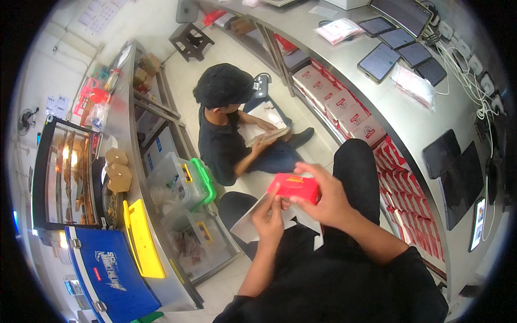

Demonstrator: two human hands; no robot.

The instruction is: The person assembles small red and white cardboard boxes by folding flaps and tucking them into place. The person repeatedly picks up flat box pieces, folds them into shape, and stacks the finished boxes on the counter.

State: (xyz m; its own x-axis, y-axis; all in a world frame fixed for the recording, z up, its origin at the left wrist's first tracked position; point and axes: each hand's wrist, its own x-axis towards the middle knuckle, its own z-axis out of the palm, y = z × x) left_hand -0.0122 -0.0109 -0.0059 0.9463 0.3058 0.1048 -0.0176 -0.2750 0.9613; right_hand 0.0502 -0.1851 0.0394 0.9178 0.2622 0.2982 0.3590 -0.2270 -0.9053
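1. Carton [288, 185]: one, red and white, left of the surface [410, 119].
2. Stool [191, 41]: one, left of the surface.
3. Right hand [332, 199]: curved around carton.
4. Left hand [269, 219]: narrow pinch on carton's edge.

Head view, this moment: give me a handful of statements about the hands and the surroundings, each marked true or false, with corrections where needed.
1. The left hand and the right hand both touch the red carton. True.
2. The co-worker wears a white cap. False: the co-worker wears a black cap.
3. A yellow board is beside the blue box. True.
4. The phones all lie on the floor. False: several phones lie on the metal counter at the right.
5. A dark stool stands upright beyond the co-worker. True.
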